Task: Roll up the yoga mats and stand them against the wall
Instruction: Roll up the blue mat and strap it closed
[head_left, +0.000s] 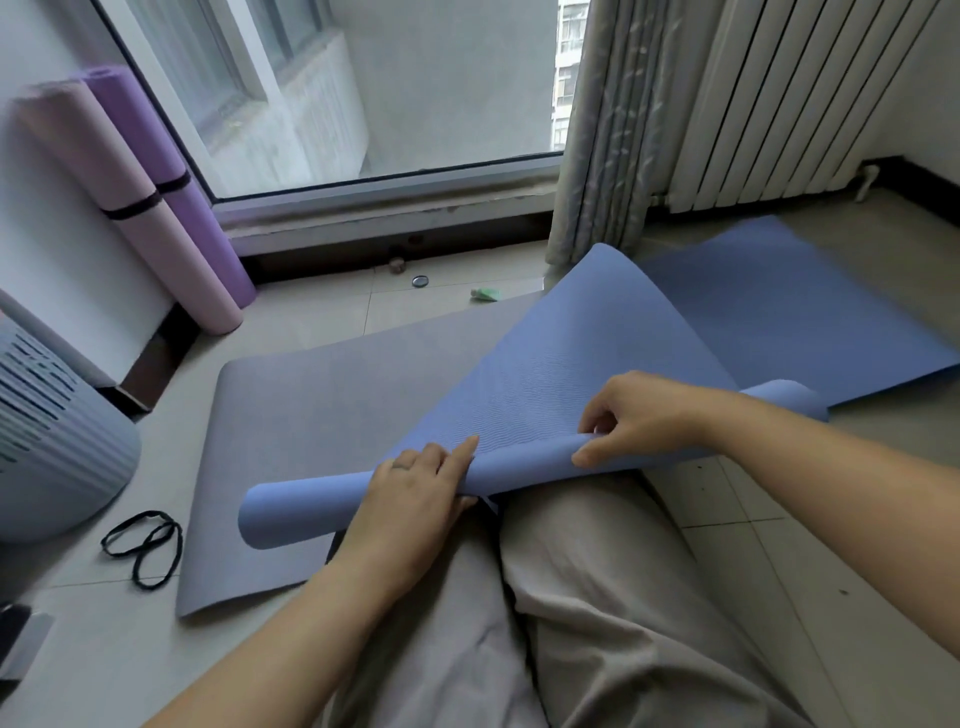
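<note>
Blue mat roll's long axis runs left-right.

The blue mat is cut off at its far corner by the right edge, and part of its flat stretch is hidden behind its own raised fold. The grey mat is covered on its right by the blue mat and the person's legs. The small green item and round metal item near the window cannot be identified
</note>
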